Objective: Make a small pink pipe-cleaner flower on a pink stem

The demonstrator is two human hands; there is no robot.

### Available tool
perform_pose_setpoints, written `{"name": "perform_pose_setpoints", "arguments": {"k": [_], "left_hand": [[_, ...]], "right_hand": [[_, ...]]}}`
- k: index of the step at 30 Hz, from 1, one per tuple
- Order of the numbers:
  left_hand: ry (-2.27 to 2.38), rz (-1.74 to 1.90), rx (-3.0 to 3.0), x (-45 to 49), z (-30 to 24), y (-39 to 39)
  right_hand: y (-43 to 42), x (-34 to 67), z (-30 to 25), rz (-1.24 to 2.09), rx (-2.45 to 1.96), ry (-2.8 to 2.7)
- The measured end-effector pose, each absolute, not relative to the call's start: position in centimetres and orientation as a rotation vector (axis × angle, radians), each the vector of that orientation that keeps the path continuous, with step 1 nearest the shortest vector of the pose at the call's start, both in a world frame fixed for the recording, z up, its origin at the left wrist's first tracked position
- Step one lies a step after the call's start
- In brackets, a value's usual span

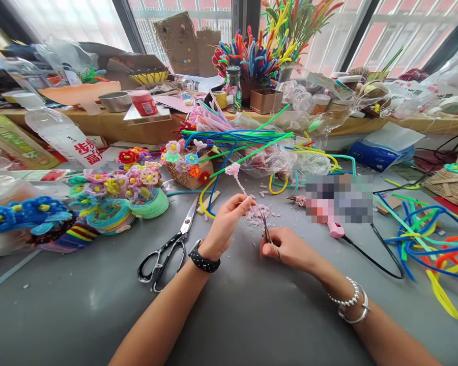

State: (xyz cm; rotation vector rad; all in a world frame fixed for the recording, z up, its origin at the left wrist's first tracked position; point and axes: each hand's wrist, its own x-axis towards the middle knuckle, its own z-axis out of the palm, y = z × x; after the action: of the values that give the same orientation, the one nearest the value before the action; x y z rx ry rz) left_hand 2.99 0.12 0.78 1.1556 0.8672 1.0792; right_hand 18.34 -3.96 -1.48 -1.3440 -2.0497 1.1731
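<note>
My left hand [226, 223] pinches the twisted stem of a pale pink pipe-cleaner flower [233, 171] and holds it up over the table. My right hand [288, 249] is closed around small thread scissors [266, 231], whose blades point away from me. Between the hands, a heap of pink and pale fuzz clippings [254, 211] lies on the grey tabletop [229, 315]. Large black-handled scissors [171, 249] rest to the left of my left wrist. A pink glue gun [336, 229], partly blurred out, lies beyond my right hand.
Pipe-cleaner flowers fill a small woven basket [185, 173] and wrapped round pots [148, 203] at left. Loose pipe cleaners [431, 239] tangle at right; more lie in plastic bags [267, 160] behind. A bottle [61, 129] leans at left. Tissues [381, 150] sit below the crowded ledge [137, 133].
</note>
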Motion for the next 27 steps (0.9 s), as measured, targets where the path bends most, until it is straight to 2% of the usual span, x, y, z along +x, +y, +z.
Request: {"name": "perform_pose_setpoints", "arguments": {"k": [9, 20, 23, 27], "left_hand": [[0.811, 1.016, 1.141, 3.23, 0.61, -0.19], [0.811, 1.072, 1.024, 3.31, 0.31, -0.04], [0.821, 1.112, 1.026, 3.31, 0.25, 0.08], [0.814, 1.148, 1.055, 3.23, 0.21, 0.15]], "right_hand": [[-3.96, 18.36, -1.86, 1.132, -1.313, -2.157], [-3.86, 17.93, -2.12, 1.007, -1.431, -1.962], [-3.83, 18.11, -1.98, 1.064, -1.454, -1.932], [-3.79, 18.69, -1.42, 1.314, -1.345, -1.949]]}}
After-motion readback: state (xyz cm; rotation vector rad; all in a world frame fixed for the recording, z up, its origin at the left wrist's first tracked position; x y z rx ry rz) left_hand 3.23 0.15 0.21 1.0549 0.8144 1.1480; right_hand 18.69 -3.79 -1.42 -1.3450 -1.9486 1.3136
